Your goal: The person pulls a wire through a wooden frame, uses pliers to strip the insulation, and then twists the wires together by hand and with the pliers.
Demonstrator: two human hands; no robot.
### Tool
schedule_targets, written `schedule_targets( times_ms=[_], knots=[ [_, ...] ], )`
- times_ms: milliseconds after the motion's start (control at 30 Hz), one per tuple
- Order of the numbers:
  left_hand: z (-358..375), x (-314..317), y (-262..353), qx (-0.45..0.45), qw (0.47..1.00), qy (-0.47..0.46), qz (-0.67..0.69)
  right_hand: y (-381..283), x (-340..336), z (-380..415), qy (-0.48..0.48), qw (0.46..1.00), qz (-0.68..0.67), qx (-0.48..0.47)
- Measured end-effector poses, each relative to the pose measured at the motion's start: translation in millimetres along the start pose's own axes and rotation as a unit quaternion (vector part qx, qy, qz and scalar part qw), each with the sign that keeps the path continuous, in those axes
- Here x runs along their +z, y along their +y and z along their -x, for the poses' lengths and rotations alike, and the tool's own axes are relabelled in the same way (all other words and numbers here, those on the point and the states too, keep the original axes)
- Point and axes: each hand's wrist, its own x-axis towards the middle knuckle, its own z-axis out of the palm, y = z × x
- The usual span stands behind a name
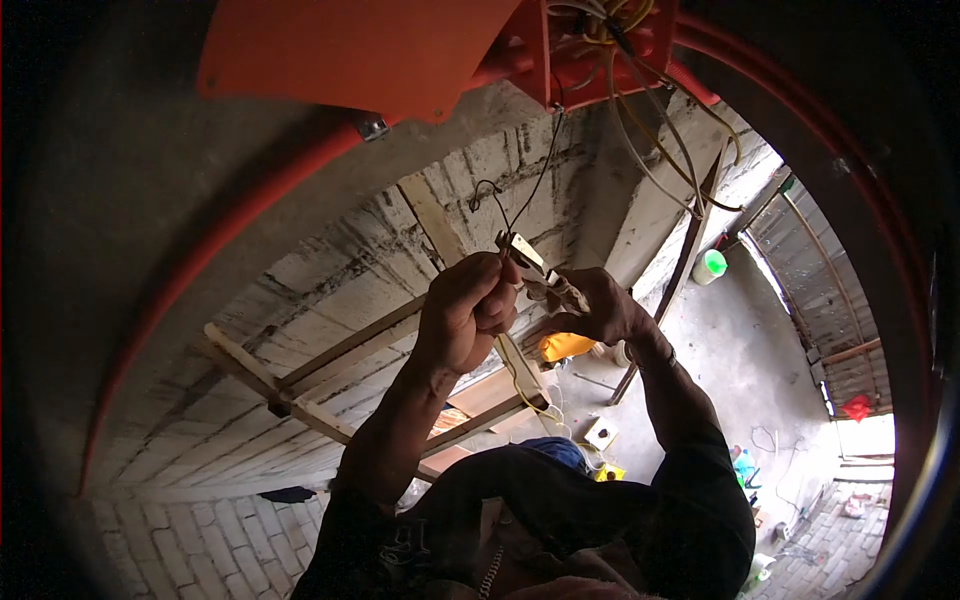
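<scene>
In the middle of the head view, my right hand (598, 305) is wrapped round the handles of a pair of pliers (528, 252). The plier jaws point up and to the left, right at a thin dark wire (542, 178) that hangs from a red electrical box (612, 58). My left hand (468, 308) is closed in a pinch on the wire beside the jaws. A curled dark wire end (484, 192) stands up above that hand. Several loose white and yellow wires (650, 120) dangle from the box to the right.
An orange-red panel (350, 50) hangs beside the box. Red conduit (215, 235) curves along both sides. Wooden beams (320, 345) cross below my arms. Far below, a green-and-white bucket (710, 265) and a yellow item (566, 346) show near the floor (720, 340).
</scene>
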Motion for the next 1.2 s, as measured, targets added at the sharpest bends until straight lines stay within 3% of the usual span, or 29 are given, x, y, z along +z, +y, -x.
schedule_targets(
  times_ms=[200, 300, 367, 467, 800, 967, 1067, 1200],
  knots=[
    [0.0, -2.9, 3.0, 0.014, 1.0, -0.02, 0.016, 12.0, 1.8, -12.9, 0.038, 0.998, 0.028, -0.045],
    [0.5, -3.3, 5.0, 0.004, 0.999, -0.028, 0.018, 10.5, 3.0, -19.5, 0.072, 0.99, -0.064, -0.105],
    [0.7, -2.4, 6.0, 0.006, 0.999, -0.016, 0.027, 8.3, -5.5, -17.2, -0.042, 0.999, -0.011, 0.007],
    [1.7, -3.2, 7.2, -0.008, 0.999, -0.008, 0.035, -11.4, -9.2, -14.5, -0.03, 0.997, 0.075, 0.004],
    [-0.8, -9.5, 5.2, 0.017, 0.998, -0.047, 0.026, 0.7, -0.5, -17.6, -0.051, 0.998, 0.004, -0.037],
    [-6.0, -17.7, 7.2, -0.002, 0.996, -0.052, 0.066, -14.0, 16.2, -17.4, 0.04, 0.998, 0.009, -0.046],
    [-8.0, -19.8, 9.0, -0.005, 0.996, -0.061, 0.057, 3.2, 19.9, -22.3, 0.002, 0.999, -0.047, -0.019],
    [-12.3, -19.6, 10.1, 0.001, 0.998, -0.045, 0.052, 0.8, 17.8, -23.0, 0.009, 1.0, -0.014, -0.005]
  ],
)
